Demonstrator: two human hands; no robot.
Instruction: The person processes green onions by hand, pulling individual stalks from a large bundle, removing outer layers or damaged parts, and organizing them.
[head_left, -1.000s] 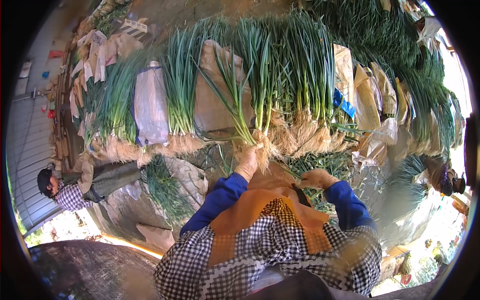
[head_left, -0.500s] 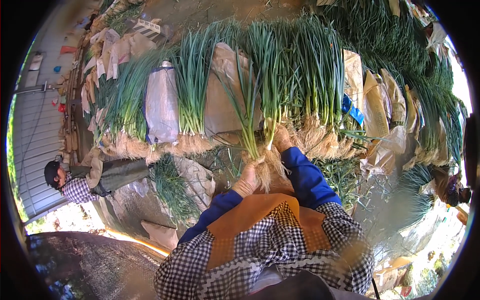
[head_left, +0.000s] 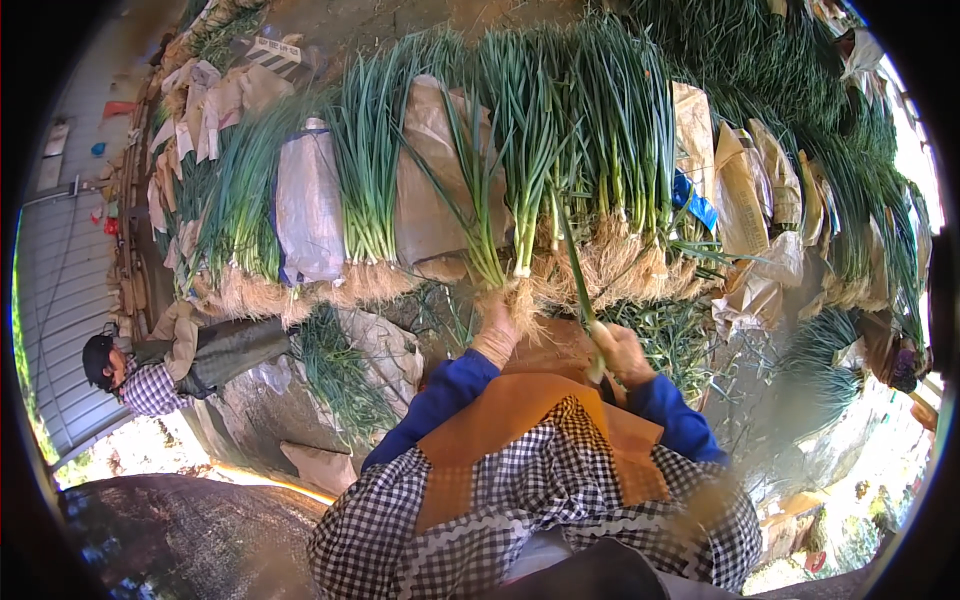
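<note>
My left hand [head_left: 497, 332] is closed round the root end of a small bunch of green garlic [head_left: 487, 250], whose flat leaves fan out away from me. Pale stringy roots hang beside the fingers. To the right, my right hand [head_left: 626, 356] grips one long green leaf with a pale base [head_left: 577, 272]; whether it is a loose leaf or a whole thin stalk I cannot tell. Just beyond both hands lies a thick row of green garlic [head_left: 620, 140], its bushy roots turned toward me.
Sacks [head_left: 311, 205] lie between the bundles, with more sacks [head_left: 741, 190] on the right. Leaf scraps [head_left: 670, 335] litter the ground by my right hand. A person in a checked sleeve [head_left: 155, 394] is at the left. A dark green heap [head_left: 715, 60] fills the far right.
My right hand has left the bunch's base and come back toward me and to the right, now with the single leaf in it. My left hand still holds the bunch, slightly farther from me.
</note>
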